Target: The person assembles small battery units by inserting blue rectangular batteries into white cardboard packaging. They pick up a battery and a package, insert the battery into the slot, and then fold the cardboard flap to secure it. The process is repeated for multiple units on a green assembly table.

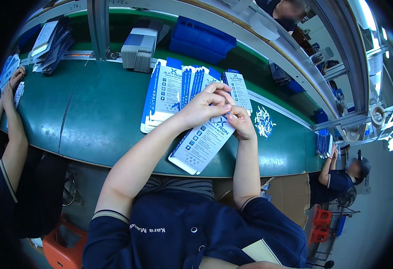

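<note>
The bench (102,112) has a smooth green top with a soft gloss. At its near edge, the carton (203,148) looks like smooth coated card. Beyond the bench, the bin (201,40) looks like glossy plastic and the post (98,27) like metal; below it, the stool (64,244) looks like smooth plastic.

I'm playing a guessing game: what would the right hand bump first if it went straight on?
Probably the left hand, just ahead of the right hand; whether they touch is unclear.

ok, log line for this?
left hand: at top of rectangular blue-white carton; right hand: at same top; nearby: small blue-white scraps, blue-white carton stacks
</note>
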Action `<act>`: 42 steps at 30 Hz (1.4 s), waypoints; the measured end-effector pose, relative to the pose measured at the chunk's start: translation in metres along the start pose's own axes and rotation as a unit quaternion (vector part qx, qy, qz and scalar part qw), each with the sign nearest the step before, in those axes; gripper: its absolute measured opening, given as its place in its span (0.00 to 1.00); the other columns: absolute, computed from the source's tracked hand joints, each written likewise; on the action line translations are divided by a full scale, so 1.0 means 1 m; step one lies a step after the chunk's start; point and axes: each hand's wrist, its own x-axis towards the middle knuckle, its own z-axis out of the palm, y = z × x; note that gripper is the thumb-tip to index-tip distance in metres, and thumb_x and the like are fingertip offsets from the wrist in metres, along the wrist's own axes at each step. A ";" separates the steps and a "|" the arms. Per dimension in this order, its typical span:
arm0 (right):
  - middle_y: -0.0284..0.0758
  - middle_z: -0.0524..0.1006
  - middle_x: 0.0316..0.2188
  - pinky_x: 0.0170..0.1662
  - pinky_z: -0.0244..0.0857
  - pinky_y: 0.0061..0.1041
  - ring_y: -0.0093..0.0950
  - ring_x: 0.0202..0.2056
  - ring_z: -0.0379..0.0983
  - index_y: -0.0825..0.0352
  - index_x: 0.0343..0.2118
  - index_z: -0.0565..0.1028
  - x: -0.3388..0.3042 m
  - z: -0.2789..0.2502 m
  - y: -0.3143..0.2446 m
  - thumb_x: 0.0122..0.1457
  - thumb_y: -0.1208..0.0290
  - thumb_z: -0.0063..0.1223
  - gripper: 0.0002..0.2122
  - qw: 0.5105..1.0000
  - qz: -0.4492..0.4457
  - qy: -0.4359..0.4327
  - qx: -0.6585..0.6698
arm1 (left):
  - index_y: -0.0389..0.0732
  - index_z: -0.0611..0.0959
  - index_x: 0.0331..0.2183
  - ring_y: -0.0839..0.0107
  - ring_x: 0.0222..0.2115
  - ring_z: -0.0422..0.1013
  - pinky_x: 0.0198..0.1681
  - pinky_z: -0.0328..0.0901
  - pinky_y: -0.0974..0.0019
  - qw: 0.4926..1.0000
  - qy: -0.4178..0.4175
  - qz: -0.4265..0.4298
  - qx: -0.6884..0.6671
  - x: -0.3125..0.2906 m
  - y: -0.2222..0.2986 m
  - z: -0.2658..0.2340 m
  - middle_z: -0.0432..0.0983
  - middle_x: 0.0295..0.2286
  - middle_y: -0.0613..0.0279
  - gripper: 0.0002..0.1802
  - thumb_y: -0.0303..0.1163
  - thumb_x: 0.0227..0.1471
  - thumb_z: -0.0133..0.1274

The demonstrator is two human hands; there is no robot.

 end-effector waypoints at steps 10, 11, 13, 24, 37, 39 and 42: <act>0.48 0.59 0.59 0.51 0.63 0.30 0.36 0.54 0.65 0.69 0.27 0.79 -0.001 -0.025 0.024 0.53 0.66 0.57 0.09 0.988 -0.026 0.011 0.154 | 0.36 0.80 0.26 0.69 0.46 0.64 0.50 0.59 0.67 0.999 -0.030 0.014 0.019 0.003 0.000 -0.002 0.65 0.47 0.57 0.09 0.32 0.52 0.56; 0.48 0.59 0.59 0.50 0.65 0.31 0.37 0.52 0.67 0.68 0.28 0.79 -0.003 -0.028 0.028 0.53 0.66 0.57 0.09 0.984 -0.032 0.018 0.176 | 0.37 0.79 0.24 0.69 0.46 0.64 0.49 0.59 0.67 0.999 -0.032 0.026 0.029 0.004 -0.004 0.000 0.65 0.46 0.57 0.09 0.32 0.51 0.56; 0.49 0.62 0.57 0.49 0.67 0.33 0.38 0.49 0.70 0.68 0.30 0.78 -0.003 -0.034 0.040 0.54 0.66 0.56 0.09 0.978 -0.032 0.018 0.206 | 0.37 0.80 0.25 0.69 0.45 0.65 0.48 0.59 0.68 0.999 -0.026 0.029 0.014 0.005 -0.011 -0.001 0.66 0.46 0.58 0.09 0.32 0.51 0.56; 0.42 0.75 0.38 0.46 0.71 0.39 0.40 0.41 0.74 0.60 0.31 0.72 -0.040 -0.006 0.046 0.46 0.52 0.57 0.17 0.952 -0.056 0.075 0.293 | 0.35 0.82 0.22 0.67 0.39 0.71 0.45 0.64 0.66 0.991 -0.078 0.044 0.099 0.008 -0.022 0.004 0.74 0.38 0.56 0.13 0.35 0.46 0.58; 0.50 0.73 0.41 0.43 0.73 0.31 0.37 0.40 0.75 0.75 0.50 0.62 -0.047 -0.013 0.051 0.53 0.58 0.49 0.28 0.958 -0.031 0.088 0.270 | 0.38 0.84 0.25 0.60 0.27 0.75 0.33 0.67 0.62 0.983 -0.059 0.002 0.173 0.002 -0.019 0.008 0.79 0.25 0.52 0.16 0.43 0.43 0.59; 0.49 0.73 0.40 0.43 0.73 0.32 0.37 0.40 0.76 0.74 0.49 0.63 -0.049 -0.020 0.053 0.51 0.58 0.51 0.27 0.956 -0.032 0.086 0.278 | 0.39 0.85 0.25 0.62 0.28 0.77 0.33 0.69 0.62 0.982 -0.051 0.009 0.183 0.004 -0.019 0.008 0.80 0.24 0.54 0.16 0.43 0.42 0.59; 0.50 0.73 0.41 0.44 0.74 0.34 0.39 0.40 0.76 0.73 0.49 0.64 -0.049 -0.029 0.060 0.49 0.60 0.52 0.28 0.947 -0.046 0.095 0.304 | 0.40 0.85 0.26 0.61 0.28 0.77 0.32 0.69 0.62 0.981 -0.058 -0.010 0.187 0.006 -0.019 0.009 0.80 0.24 0.54 0.15 0.43 0.42 0.59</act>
